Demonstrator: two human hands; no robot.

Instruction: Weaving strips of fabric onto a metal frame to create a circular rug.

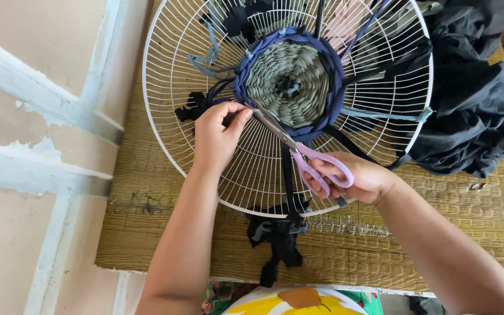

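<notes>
The scissors (304,156) lie over the lower middle of the white wire fan guard (170,87), held in the right hand (360,178), whose fingers pass through the lilac handle loops and close around them. Their long axis runs on a slant: handles low and to the right, the metal blades rising up and to the left, the tips pointing at the left hand (217,137). The blades look nearly shut, though I cannot tell whether anything lies between them.

The left hand is closed in a pinch, thumb and fingertips pressed together on a dark fabric strip (228,119) at the outer edge of the woven disc (290,81), right where the blade tips end.

The disc sits at the hub of the guard, grey-green cloth coiled at its core with a ring of blue cloth woven round it. From that ring black and blue strips run outward along the wire spokes; a bunch of black knotted ends (278,239) hangs over the near rim, another knot (191,108) sits on the left.

The guard lies flat on a woven straw mat (468,221), which covers a pale tiled floor (24,175). A heap of dark cloth (473,111) lies on the mat against the right rim of the guard.
</notes>
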